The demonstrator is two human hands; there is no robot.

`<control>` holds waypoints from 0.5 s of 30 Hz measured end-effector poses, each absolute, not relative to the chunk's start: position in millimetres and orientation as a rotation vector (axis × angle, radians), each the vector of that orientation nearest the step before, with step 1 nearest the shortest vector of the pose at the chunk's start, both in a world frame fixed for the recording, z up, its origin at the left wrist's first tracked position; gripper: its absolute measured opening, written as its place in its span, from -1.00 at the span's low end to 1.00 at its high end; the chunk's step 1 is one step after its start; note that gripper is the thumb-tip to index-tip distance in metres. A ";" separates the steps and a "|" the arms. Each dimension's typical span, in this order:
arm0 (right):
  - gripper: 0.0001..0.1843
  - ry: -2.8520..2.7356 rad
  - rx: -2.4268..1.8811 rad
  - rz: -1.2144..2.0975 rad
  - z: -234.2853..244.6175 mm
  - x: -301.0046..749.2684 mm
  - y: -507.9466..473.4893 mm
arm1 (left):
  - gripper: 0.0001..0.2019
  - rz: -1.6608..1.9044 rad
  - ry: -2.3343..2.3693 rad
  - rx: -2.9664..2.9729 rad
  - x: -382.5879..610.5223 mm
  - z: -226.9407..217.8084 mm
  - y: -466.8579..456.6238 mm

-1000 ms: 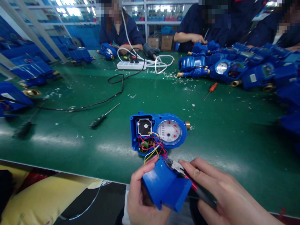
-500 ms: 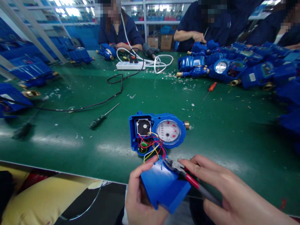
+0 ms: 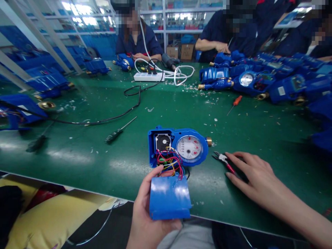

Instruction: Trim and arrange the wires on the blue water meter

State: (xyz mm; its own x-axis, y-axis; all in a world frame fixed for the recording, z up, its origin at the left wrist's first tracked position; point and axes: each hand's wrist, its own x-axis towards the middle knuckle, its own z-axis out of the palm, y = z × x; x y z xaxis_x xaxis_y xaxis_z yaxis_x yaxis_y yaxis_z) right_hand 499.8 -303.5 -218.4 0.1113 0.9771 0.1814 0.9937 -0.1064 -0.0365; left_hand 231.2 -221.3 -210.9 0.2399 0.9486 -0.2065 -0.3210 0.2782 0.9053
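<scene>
Blue cover (image 3: 169, 199), red-handled cutters (image 3: 229, 168), green table (image 3: 171, 107)

so the right hand (image 3: 255, 174) has taken the cutters (image 3: 223, 158) away from the wires (image 3: 180, 172), they're now down at the green table (image 3: 90, 159), right of the meter (image 3: 204, 157). left hand's (image 3: 147, 212) turned the blue cover (image 3: 169, 197) too, it was skewed before and now it's pretty much square-on

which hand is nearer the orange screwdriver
Right. The right hand is on the pliers, on the near side of the orange screwdriver; the left hand holds the blue cover, farther off to the left.
</scene>
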 end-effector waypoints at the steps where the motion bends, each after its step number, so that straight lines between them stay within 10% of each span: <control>1: -0.60 -2.006 -2.179 -0.221 -217.0 500.0 -299.3 | -0.05 1.027 0.895 0.863 228.7 -211.7 -219.2; 5: -0.89 -2.071 -1.691 -0.215 -183.0 471.7 -276.2 | 0.00 0.929 0.796 0.959 216.2 -216.3 -209.0; 15: -0.70 -2.327 -1.189 0.074 -156.5 414.1 -225.8 | 0.09 0.930 0.714 1.040 202.1 -217.8 -191.9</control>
State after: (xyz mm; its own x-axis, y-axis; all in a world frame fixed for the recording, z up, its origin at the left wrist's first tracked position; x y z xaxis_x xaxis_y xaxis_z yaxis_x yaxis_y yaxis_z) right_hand 414.1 -225.8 -156.5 -0.4787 0.7689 0.4239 0.7404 0.6130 -0.2759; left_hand 202.1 -191.9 -217.8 0.4424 0.8946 -0.0634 -0.2915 0.2103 0.9332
